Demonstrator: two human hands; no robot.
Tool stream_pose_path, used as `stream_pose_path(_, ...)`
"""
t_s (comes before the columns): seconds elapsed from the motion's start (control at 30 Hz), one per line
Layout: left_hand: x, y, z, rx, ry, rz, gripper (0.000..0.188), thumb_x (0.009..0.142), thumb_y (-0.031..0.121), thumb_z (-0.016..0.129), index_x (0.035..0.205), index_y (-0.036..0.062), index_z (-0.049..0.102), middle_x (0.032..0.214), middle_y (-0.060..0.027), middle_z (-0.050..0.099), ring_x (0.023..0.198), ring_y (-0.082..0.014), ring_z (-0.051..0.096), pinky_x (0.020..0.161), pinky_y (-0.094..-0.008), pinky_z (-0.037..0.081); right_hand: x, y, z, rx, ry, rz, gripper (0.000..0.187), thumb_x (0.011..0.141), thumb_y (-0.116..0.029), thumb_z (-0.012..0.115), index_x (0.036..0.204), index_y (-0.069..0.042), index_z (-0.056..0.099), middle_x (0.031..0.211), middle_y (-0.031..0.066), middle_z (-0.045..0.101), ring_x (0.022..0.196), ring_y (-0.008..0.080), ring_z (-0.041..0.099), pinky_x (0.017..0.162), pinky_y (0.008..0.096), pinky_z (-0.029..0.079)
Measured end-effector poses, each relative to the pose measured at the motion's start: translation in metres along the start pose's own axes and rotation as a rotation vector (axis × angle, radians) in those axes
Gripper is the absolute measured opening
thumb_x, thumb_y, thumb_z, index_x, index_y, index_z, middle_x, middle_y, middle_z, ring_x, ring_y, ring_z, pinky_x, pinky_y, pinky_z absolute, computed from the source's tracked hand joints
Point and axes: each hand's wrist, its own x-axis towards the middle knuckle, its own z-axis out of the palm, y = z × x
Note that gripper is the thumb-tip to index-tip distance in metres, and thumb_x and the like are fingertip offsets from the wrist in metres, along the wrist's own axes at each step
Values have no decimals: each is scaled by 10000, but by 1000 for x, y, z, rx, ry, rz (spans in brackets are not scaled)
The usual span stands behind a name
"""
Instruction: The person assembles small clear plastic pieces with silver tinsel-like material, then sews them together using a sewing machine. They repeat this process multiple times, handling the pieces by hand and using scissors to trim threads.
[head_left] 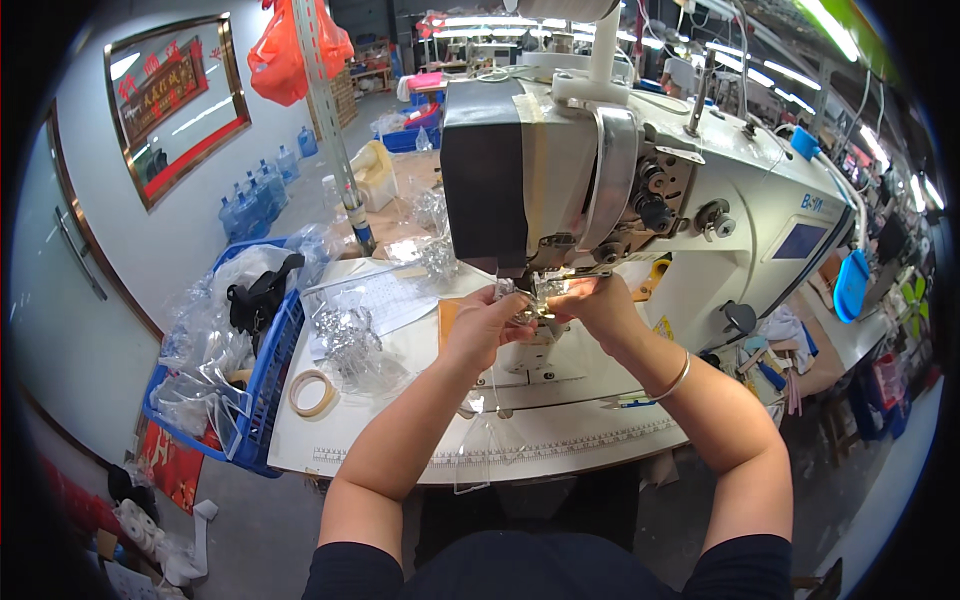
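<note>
Both forearms were raised from the lower edge and bent inward toward the sewing machine (640,190). A thin bangle (672,380) was worn on the right wrist. The left hand (480,325) and the right hand (590,300) were brought together just under the machine's needle, fingers pinched narrowly on a small clear plastic piece (528,305). A tape roll (312,393) was seen left of the machine, with a blue basket (270,365) beyond it.

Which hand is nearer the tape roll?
Left. The left hand is up and right of the tape roll; the right hand lies farther right, under the sewing machine.
</note>
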Motion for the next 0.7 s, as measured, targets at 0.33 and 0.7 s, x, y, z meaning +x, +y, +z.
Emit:
stream_pose_path(0.33, 5, 3, -7, 123, 36, 66, 213, 817, 57, 637, 976, -51, 546, 886, -127, 627, 695, -161, 638, 579, -228, 545, 1, -2, 5, -392, 57, -76, 138, 693, -85, 729, 698, 16, 635, 615, -2, 586, 548, 56, 485, 506, 221, 381)
stream_pose_path(0.7, 5, 3, -9, 85, -12, -6, 241, 841, 90, 641, 1016, -44, 543, 884, -120, 624, 705, -166, 642, 605, -240, 555, 4, 17, -1, 16, -4, 59, 357, 742, -135, 734, 999, 40, 561, 842, 42, 590, 710, 73, 522, 615, 202, 410)
